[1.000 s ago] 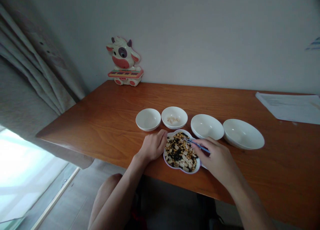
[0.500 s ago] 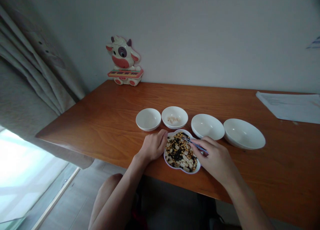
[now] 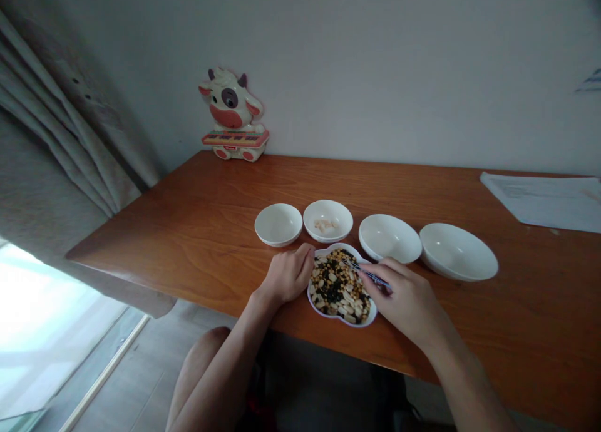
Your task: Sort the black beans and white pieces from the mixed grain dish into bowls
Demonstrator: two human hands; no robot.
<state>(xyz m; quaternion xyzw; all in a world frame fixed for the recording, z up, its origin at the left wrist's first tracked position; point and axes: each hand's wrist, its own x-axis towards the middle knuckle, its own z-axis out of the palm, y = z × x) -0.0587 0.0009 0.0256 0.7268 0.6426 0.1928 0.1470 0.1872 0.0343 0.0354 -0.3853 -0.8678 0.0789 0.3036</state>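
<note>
A scalloped white dish (image 3: pixel 313 302) with a purplish rim sits near the table's front edge. In it lie mixed yellow kernels, black seeds and pale peanuts (image 3: pixel 347 303). My left hand (image 3: pixel 290 272) is closed at the dish's left rim, its fingertips partly hidden. From the right, my right hand (image 3: pixel 399 294) pinches slim metallic tweezers (image 3: pixel 378 278), whose tips reach into the mix near the dish's far side. Whether the tips grip a piece is too small to tell. Just beyond the dish, a white bowl (image 3: pixel 328 207) holds a few pale pieces.
In the same row stand three more white bowls: one at the left (image 3: pixel 278 222), one right of centre (image 3: pixel 389 235) and one at the far right (image 3: pixel 457 250). A cow toy keyboard (image 3: pixel 235 116) stands at the back left corner. Paper sheets (image 3: pixel 544 197) lie back right.
The tweezers and my right hand have barely shifted over the dish. My left hand stays at the rim, and the bowls have not moved.
</note>
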